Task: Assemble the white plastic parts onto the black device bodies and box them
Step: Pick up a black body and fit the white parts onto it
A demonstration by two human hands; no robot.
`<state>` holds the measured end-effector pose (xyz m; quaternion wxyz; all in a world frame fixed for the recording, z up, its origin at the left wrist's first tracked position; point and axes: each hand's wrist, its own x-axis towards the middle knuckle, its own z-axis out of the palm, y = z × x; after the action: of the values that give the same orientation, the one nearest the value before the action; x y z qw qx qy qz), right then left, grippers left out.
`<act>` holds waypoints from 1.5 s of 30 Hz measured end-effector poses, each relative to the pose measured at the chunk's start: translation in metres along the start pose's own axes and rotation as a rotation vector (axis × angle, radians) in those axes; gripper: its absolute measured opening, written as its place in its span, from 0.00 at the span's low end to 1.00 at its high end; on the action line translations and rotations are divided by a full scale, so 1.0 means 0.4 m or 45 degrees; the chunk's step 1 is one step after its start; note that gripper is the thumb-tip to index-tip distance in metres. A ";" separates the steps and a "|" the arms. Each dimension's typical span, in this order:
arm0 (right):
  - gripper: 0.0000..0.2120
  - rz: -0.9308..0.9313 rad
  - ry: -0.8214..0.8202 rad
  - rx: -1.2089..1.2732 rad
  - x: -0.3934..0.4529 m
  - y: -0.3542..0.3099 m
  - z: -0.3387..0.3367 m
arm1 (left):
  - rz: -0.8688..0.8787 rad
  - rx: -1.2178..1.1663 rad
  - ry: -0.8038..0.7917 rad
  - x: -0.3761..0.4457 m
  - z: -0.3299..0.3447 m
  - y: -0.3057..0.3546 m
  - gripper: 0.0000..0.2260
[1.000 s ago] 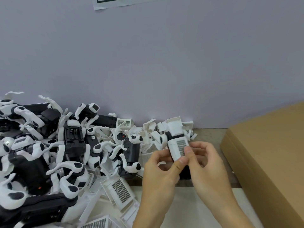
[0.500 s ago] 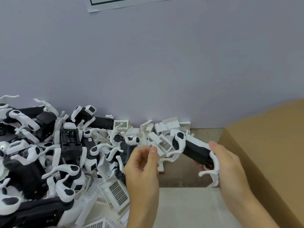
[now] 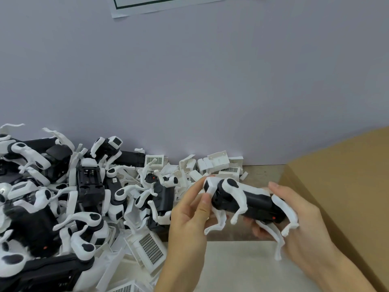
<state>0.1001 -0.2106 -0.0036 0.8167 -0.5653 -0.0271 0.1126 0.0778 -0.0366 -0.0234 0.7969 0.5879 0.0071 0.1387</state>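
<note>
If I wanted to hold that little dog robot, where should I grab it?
Probably by the black body, between the front and back legs, coming from above or from underneath, as the right hand does. The body looks thick and firm; the white legs are thin and stick out, so they might bend or snap.

Two bare hands are seen, left hand (image 3: 189, 220) and right hand (image 3: 303, 226). Forearms are uncovered to the frame edge; fingernails are trimmed short and unpainted.
</note>
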 end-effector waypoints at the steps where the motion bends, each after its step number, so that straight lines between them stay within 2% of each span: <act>1: 0.18 -0.064 -0.068 -0.110 -0.001 -0.007 -0.006 | -0.034 -0.005 -0.005 0.001 -0.002 0.003 0.15; 4: 0.10 -0.293 -0.131 -0.439 -0.005 -0.026 -0.024 | -0.166 -0.090 -0.114 0.006 -0.012 0.010 0.13; 7: 0.13 -0.472 -0.142 -0.654 -0.013 -0.034 -0.022 | -0.224 -0.204 -0.139 -0.002 -0.008 0.021 0.16; 9: 0.13 -0.514 -0.206 -0.711 -0.020 -0.040 -0.009 | -0.238 -0.207 -0.048 -0.004 -0.003 0.018 0.16; 14: 0.10 -0.391 -0.253 -0.887 -0.024 -0.055 0.005 | -0.198 -0.132 0.062 -0.003 0.007 0.016 0.19; 18: 0.11 -0.288 -0.137 -1.206 -0.023 -0.061 0.010 | -0.134 -0.032 0.069 -0.001 0.004 0.012 0.18; 23: 0.23 -0.146 -0.132 -1.741 -0.040 -0.075 0.026 | -0.073 0.124 0.115 -0.003 0.004 0.013 0.18; 25: 0.21 -0.143 -0.098 -1.793 -0.042 -0.071 0.038 | -0.081 0.161 0.134 -0.006 0.005 0.015 0.21; 30: 0.09 -0.162 -0.129 -1.700 -0.035 -0.066 0.025 | -0.204 0.080 0.332 0.010 0.002 -0.003 0.21; 33: 0.06 -0.054 -0.098 -1.368 -0.043 -0.085 0.009 | -0.210 0.013 0.266 0.014 0.010 0.001 0.22; 37: 0.05 -0.043 0.182 -0.913 -0.058 -0.109 -0.018 | -0.244 0.037 0.173 0.017 0.007 -0.002 0.21; 41: 0.10 -0.189 0.445 -0.366 -0.059 -0.178 -0.079 | -0.240 -0.019 0.182 0.019 0.007 -0.001 0.21; 45: 0.09 -0.391 0.762 0.067 -0.059 -0.294 -0.160 | -0.189 -0.081 0.210 0.017 0.017 0.005 0.21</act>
<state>0.1063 -0.3137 0.0846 0.8102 -0.5414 0.1319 -0.1821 0.0852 -0.0407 -0.0187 0.8199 0.5468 0.1116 0.1275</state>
